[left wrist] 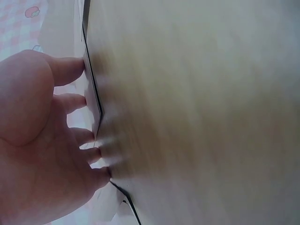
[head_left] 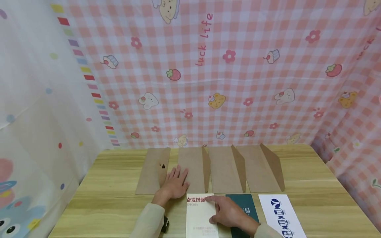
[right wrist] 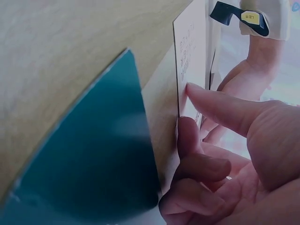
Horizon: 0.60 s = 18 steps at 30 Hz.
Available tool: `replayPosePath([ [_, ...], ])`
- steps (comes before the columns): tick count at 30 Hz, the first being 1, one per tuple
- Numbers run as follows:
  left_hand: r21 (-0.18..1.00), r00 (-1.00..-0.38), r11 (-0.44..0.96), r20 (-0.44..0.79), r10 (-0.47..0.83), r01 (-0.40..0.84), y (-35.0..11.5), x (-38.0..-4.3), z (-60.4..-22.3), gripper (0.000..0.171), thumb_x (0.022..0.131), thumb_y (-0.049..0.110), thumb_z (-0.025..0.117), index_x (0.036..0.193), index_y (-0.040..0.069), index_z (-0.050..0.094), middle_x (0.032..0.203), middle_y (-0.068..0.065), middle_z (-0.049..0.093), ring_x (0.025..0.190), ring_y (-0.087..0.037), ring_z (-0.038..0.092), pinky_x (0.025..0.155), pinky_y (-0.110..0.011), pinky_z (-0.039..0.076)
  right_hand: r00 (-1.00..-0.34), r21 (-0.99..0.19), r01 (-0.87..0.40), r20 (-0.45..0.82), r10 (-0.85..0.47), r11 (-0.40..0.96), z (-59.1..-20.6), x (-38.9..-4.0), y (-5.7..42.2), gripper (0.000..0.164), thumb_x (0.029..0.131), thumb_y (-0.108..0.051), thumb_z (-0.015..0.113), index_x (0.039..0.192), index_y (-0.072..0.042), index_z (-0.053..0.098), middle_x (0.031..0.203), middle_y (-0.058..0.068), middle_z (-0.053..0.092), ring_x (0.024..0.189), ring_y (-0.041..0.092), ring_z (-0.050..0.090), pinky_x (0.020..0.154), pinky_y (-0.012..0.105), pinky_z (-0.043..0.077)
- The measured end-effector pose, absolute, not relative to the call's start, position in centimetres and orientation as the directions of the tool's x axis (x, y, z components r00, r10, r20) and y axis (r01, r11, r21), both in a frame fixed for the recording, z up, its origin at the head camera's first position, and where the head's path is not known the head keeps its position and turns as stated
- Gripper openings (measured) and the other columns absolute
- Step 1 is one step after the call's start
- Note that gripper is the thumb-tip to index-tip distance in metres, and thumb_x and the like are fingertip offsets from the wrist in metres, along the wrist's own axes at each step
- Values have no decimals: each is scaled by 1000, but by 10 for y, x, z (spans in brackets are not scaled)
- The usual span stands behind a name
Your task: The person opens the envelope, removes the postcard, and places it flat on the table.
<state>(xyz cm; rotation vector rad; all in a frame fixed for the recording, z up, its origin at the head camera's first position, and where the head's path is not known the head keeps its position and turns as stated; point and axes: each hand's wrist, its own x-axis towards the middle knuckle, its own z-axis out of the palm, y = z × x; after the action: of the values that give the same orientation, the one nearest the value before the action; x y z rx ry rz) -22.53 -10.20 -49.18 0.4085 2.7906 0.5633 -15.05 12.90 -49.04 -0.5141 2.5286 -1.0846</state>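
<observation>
My left hand (head_left: 174, 186) lies spread, its straight fingers resting across the flap side of the leftmost kraft envelope (head_left: 147, 172) and the left edge of the second kraft envelope (head_left: 191, 170). The left wrist view shows those fingertips down at the envelope edges. My right hand (head_left: 227, 211) holds the right side of a cream booklet (head_left: 197, 215) with red lettering. Its thumb (right wrist: 199, 96) presses the cover and a curled finger meets the booklet's edge. Beneath that hand's wrist is a dark green booklet (head_left: 242, 205), partly covered; its corner looks raised in the right wrist view.
Two more kraft envelopes, the third (head_left: 223, 175) and fourth (head_left: 259, 172), lie to the right in the same row, flaps unfolded. A white booklet (head_left: 279, 215) with blue lettering lies at front right. Behind the wooden table (head_left: 98, 198) hangs a pink checked curtain (head_left: 208, 115).
</observation>
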Motion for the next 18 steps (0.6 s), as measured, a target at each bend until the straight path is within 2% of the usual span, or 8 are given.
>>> replayPosePath([
  [10,418,-930,881,-184,320,220,-102,-225,-494,60,104,33,45,156,6,30,162,-27,11,150,-44,9,120,-60,11,-906,-775,-152,-139,-399,614,-482,-155,129,55,83,-11,79,133,-4,60,65,-2,52,53,12,48,44,24,37],
  [18,450,-936,865,-153,318,220,-104,-225,-491,62,104,32,48,155,4,28,161,-29,14,149,-45,13,120,-59,13,-901,-787,-192,-96,-424,587,-477,-161,128,41,87,-14,76,124,0,65,63,-3,52,50,10,51,45,23,39],
])
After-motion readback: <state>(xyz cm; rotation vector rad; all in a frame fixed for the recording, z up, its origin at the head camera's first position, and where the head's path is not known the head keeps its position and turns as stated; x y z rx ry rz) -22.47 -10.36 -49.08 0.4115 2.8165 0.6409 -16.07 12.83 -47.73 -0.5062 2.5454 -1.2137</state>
